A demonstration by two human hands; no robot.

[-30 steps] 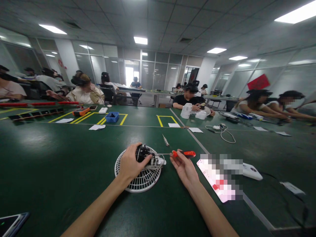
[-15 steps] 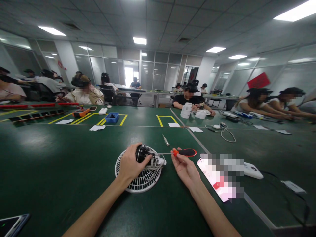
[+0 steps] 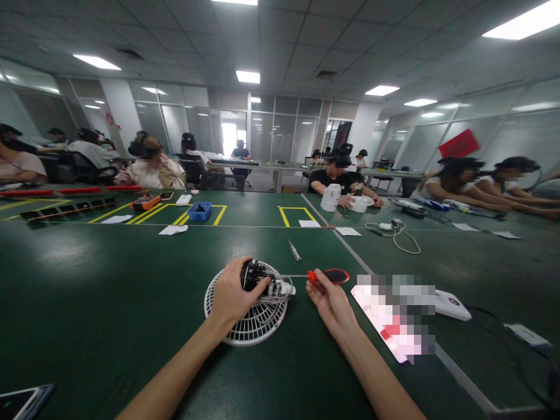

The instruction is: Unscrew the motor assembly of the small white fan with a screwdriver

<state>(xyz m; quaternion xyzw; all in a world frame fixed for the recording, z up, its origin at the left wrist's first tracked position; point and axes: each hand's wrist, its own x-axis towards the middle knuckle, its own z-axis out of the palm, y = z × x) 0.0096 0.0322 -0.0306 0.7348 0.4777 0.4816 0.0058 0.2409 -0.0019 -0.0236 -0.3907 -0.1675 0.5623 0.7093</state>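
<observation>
My left hand (image 3: 231, 294) is closed over a black fan motor (image 3: 255, 274) with a white part at its right side, holding it on top of a white round fan grille (image 3: 256, 324) that lies flat on the green table (image 3: 109, 291). My right hand (image 3: 329, 300) grips a screwdriver with a red and black handle (image 3: 329, 275). Its thin shaft points left and its tip meets the motor assembly. A second small screwdriver (image 3: 294, 251) lies loose on the table just beyond.
A white flat device (image 3: 452, 304) and a blurred card lie to the right. A phone (image 3: 20, 401) sits at the bottom left corner. Farther off are a blue tray (image 3: 199, 210), paper slips, a white cable (image 3: 400, 233), and several seated people.
The screwdriver handle has turned in my right fingers, showing more black than red. Both hands stay in place; the view shifted slightly.
</observation>
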